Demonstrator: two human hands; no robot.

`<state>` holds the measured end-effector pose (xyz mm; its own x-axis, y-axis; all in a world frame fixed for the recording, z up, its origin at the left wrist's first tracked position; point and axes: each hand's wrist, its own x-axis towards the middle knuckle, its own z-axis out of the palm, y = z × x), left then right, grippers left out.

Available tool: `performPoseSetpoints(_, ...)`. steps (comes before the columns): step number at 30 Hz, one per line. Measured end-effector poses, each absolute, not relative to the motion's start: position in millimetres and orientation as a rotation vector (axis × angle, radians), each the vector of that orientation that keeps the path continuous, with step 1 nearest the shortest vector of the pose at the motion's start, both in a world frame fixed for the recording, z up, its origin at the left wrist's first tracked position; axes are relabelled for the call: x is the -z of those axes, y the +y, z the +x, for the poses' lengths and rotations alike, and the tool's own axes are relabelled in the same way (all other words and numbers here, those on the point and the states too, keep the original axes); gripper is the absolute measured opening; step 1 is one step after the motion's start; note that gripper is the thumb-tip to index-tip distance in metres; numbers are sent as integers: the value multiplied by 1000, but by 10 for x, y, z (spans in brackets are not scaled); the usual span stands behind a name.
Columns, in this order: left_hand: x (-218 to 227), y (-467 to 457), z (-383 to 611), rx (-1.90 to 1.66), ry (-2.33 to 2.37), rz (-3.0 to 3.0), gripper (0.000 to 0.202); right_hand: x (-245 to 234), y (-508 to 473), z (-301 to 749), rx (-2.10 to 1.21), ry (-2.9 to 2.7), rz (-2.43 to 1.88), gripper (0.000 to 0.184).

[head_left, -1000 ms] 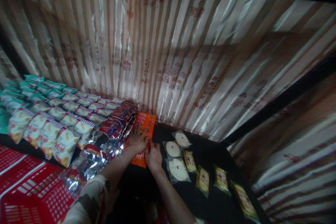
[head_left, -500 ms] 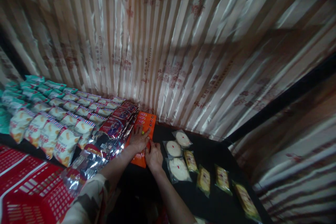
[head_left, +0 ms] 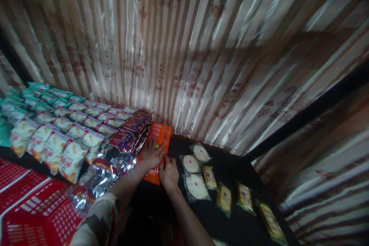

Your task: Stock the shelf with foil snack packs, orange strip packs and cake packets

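Note:
Flat orange snack packets (head_left: 162,130) lie in a row on the dark surface, partly covered by my hands. My left hand (head_left: 152,155) rests palm down on them, its fingers spread. At their right edge, my right hand (head_left: 170,173) touches the orange packaging with thumb and index finger apart. Both hands are close together, and neither visibly lifts anything. Dark red and silver packets (head_left: 125,138) overlap just left of the orange ones, running under my left forearm.
White snack bags (head_left: 72,157) and green bags (head_left: 39,102) stand in rows at left. A red plastic basket (head_left: 43,203) sits front left. Round white wrapped items (head_left: 196,186) and yellow wrapped snacks (head_left: 224,200) lie at right. A pleated curtain (head_left: 184,65) hangs behind.
Almost nothing differs. Both hands keep their place on the orange packets, and the camera view has shifted very slightly.

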<state>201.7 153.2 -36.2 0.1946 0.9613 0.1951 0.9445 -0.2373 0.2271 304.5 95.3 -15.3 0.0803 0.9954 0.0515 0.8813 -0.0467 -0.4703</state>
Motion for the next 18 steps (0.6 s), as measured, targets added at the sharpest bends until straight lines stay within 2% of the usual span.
performPoseSetpoints(18, 272, 1487, 2062, -515, 1848, 2439, 45, 40, 924, 3095, -471, -1838, -1891, 43)
